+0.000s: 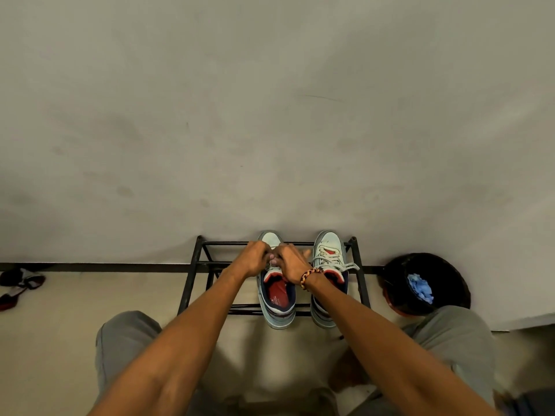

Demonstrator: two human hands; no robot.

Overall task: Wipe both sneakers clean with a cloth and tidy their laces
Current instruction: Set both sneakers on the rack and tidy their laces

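Observation:
Two pale blue sneakers with red linings stand side by side on a black metal shoe rack [192,274], toes toward the wall. Over the tongue of the left sneaker [277,298] my left hand [253,258] and my right hand [289,262] meet, fingers pinched together on its laces, which they mostly hide. The right sneaker [327,253] has its pale laces loose, one end trailing off to the right. A crumpled blue cloth [420,288] lies in a dark round bin to the right of the rack.
The dark bin [444,274] stands against the wall at the right. A dark and red shoe [21,283] lies on the floor at far left. The plain wall rises right behind the rack. My knees in grey trousers flank the rack.

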